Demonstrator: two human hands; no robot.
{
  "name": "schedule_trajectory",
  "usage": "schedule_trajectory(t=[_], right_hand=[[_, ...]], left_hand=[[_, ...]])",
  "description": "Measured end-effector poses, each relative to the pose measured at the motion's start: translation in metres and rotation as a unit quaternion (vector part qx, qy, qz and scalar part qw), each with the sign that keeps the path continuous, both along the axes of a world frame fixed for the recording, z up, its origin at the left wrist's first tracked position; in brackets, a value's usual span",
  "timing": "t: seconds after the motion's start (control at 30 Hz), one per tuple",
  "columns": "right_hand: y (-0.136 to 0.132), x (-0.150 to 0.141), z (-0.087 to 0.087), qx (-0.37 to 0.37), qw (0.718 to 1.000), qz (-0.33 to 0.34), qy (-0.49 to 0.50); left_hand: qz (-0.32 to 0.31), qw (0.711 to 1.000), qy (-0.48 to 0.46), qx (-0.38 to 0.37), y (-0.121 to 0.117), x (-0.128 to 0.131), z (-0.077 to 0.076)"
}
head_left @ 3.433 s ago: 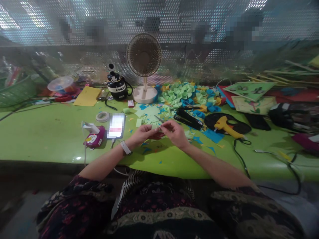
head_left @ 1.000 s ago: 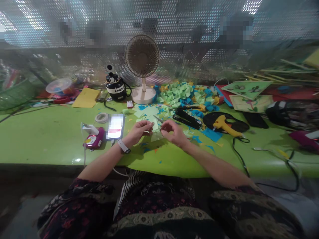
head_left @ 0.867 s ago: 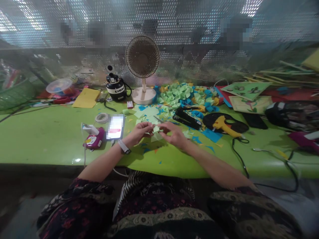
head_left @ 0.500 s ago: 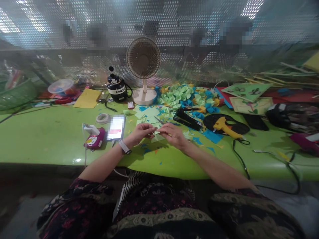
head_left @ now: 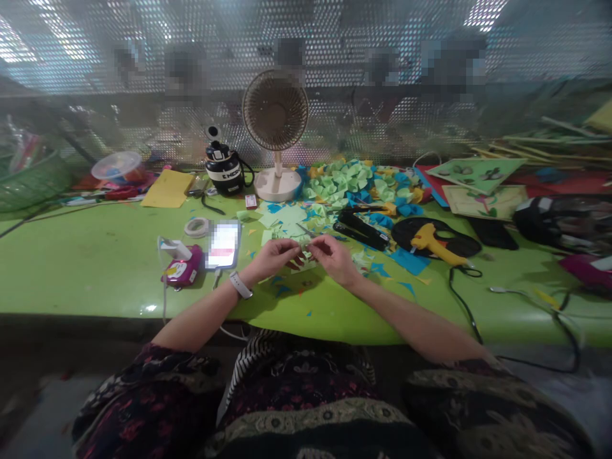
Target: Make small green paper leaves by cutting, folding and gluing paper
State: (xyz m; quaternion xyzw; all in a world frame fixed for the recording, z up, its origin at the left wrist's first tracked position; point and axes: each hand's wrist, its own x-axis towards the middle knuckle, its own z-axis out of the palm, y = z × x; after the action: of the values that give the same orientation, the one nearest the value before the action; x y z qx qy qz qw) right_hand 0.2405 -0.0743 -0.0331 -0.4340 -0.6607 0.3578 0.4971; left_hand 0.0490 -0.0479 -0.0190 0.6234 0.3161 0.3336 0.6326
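Note:
My left hand (head_left: 273,256) and my right hand (head_left: 333,256) meet over the green table (head_left: 95,255), both pinching a small pale green paper piece (head_left: 305,256). The fingers of each hand are closed on its edges. A watch sits on my left wrist (head_left: 238,284). Just beyond the hands lie loose green paper squares (head_left: 285,217) and a pile of folded green, blue and yellow paper shapes (head_left: 354,182).
A phone (head_left: 222,243) and a pink device (head_left: 180,271) lie left of my hands, with a tape roll (head_left: 196,225). Behind stand a small fan (head_left: 276,127) and a black jug (head_left: 224,169). Right: black stapler (head_left: 361,230), yellow glue gun (head_left: 433,242), cables (head_left: 461,299).
My hands came apart slightly, then closed together again on the paper piece, turning it between the fingers. Nothing else on the table moved.

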Motion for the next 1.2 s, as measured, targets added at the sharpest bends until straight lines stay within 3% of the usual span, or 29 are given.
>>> schedule_trajectory(t=[0.5,1.2], right_hand=[[-0.0013,0.0009,0.0029,-0.008,0.999,-0.014,-0.033],[-0.0015,0.0034,0.0022,0.058,0.994,-0.006,-0.087]], left_hand=[[-0.034,0.996,0.043,0.074,0.0017,-0.0025,-0.0051],[-0.041,0.994,0.043,0.093,0.0012,-0.0042,-0.0075]])
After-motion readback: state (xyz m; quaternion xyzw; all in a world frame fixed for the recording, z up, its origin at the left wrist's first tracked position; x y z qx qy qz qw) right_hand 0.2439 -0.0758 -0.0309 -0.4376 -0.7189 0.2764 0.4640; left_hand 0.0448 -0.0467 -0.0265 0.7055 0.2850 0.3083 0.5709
